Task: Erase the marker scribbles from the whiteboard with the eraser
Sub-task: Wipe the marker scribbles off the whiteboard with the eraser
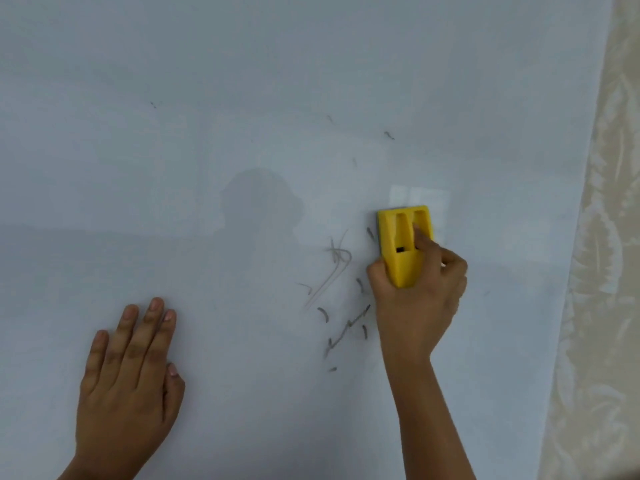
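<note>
The whiteboard (242,81) fills almost the whole head view. My right hand (420,299) grips a yellow eraser (401,237) and presses it flat on the board, right of centre. Faint grey marker scribbles (337,261) lie just left of the eraser, with more short strokes (346,329) below, beside my wrist. A few tiny specks (388,135) sit higher up. My left hand (131,386) rests flat on the board at the lower left, fingers together, holding nothing.
A pale patterned curtain (602,271) hangs along the board's right edge. A dim reflection of a person (259,202) shows in the glossy surface near the centre.
</note>
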A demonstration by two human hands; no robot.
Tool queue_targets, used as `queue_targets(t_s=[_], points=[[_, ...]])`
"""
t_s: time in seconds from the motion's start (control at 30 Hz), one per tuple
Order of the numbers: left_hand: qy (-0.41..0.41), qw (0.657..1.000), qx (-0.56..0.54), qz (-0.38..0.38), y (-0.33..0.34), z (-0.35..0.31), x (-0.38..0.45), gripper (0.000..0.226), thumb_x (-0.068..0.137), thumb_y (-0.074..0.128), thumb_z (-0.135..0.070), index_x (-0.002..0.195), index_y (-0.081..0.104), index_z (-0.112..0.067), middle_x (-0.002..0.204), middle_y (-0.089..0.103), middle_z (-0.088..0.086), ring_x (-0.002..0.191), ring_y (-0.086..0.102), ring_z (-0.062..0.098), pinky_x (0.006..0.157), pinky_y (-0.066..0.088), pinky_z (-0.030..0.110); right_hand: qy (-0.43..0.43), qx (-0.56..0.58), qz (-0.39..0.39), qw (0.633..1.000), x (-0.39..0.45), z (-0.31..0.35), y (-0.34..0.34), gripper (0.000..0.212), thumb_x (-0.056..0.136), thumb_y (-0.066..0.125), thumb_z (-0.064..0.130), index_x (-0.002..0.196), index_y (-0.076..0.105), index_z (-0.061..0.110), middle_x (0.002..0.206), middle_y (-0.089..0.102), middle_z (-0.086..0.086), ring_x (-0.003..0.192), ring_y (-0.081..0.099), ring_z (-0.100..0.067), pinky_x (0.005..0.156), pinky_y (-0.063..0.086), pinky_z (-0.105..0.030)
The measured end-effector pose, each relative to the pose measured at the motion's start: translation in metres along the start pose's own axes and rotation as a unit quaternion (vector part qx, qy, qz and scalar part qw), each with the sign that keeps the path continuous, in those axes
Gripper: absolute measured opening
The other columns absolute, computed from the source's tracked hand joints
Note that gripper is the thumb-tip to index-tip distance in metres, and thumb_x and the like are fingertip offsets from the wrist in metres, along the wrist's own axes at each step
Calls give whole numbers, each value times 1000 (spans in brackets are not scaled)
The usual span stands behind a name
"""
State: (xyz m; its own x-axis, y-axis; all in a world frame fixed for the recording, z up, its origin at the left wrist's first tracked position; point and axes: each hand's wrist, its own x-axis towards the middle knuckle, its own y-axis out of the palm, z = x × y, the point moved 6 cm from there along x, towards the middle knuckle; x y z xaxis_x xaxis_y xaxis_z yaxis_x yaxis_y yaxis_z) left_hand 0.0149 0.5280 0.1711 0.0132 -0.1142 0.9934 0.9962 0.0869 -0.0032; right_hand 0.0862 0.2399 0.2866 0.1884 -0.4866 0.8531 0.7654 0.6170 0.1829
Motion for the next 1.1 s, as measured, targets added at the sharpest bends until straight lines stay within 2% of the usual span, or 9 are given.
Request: queue_targets(t_s=[0.1,0.2,0.37,0.5,0.63,0.7,0.87,0.93,1.1], points=[[-1,1000,-3,-6,1,1,-1,54,95,27,-19,148,32,-10,164,15,-1,150,17,20,118,17,44,-83,-10,42,996,-31,27,8,58,66,58,42,122,49,34,105,48,-7,84,49,-28,72,43,-38],[0,1000,-7,-10,1,2,-2,57,95,28,-19,152,27,-12,163,17,-1,150,18,20,118,18,44,-128,-23,86,988,-75,24,5,58,66,60,41,123,48,38,106,42,1,83,47,-24,69,43,-36],[-1,1000,-5,-6,1,0,-1,58,95,27,-20,153,24,-14,163,16,-2,150,17,19,118,17,43,-43,-24,33,998,-46,-15,-9,60,67,57,44,125,45,37,109,43,-4,87,41,-21,71,48,-43],[1,1000,5,-7,1,0,0,58,94,27,-20,152,26,-15,163,17,-3,150,18,19,118,17,43,36,-1,-4,999,8,-6,0,60,69,64,39,126,50,32,109,50,-13,92,47,-29,74,47,-49],[8,1000,23,-19,4,1,-4,59,92,27,-20,151,30,-13,162,21,-1,149,20,20,117,19,43,-110,-30,49,992,-18,32,11,57,69,57,45,125,48,36,107,50,-7,85,48,-26,70,43,-37],[11,999,30,-19,9,3,-7,62,91,26,-22,152,28,-15,162,22,-1,149,21,20,117,19,44,-146,-37,76,986,-32,25,8,56,69,57,46,123,47,39,107,48,-3,86,45,-21,68,42,-34],[23,997,60,-41,21,10,-4,66,86,24,-24,152,29,-15,160,26,1,148,24,20,116,20,41,-11,-10,-1,1000,32,-7,-1,60,68,68,37,125,48,36,107,49,-11,89,47,-29,69,48,-49],[34,996,68,-40,21,11,-2,66,86,24,-24,151,30,-14,160,27,2,148,25,21,116,20,40,-4,-9,-19,1000,56,7,5,59,68,67,36,125,53,30,108,50,-14,90,49,-35,73,47,-47],[30,998,51,-32,19,7,0,66,87,23,-26,153,27,-17,161,25,-1,148,23,20,115,20,39,-159,-35,26,986,25,68,23,58,66,59,43,122,53,34,103,51,-7,81,50,-28,65,42,-36]])
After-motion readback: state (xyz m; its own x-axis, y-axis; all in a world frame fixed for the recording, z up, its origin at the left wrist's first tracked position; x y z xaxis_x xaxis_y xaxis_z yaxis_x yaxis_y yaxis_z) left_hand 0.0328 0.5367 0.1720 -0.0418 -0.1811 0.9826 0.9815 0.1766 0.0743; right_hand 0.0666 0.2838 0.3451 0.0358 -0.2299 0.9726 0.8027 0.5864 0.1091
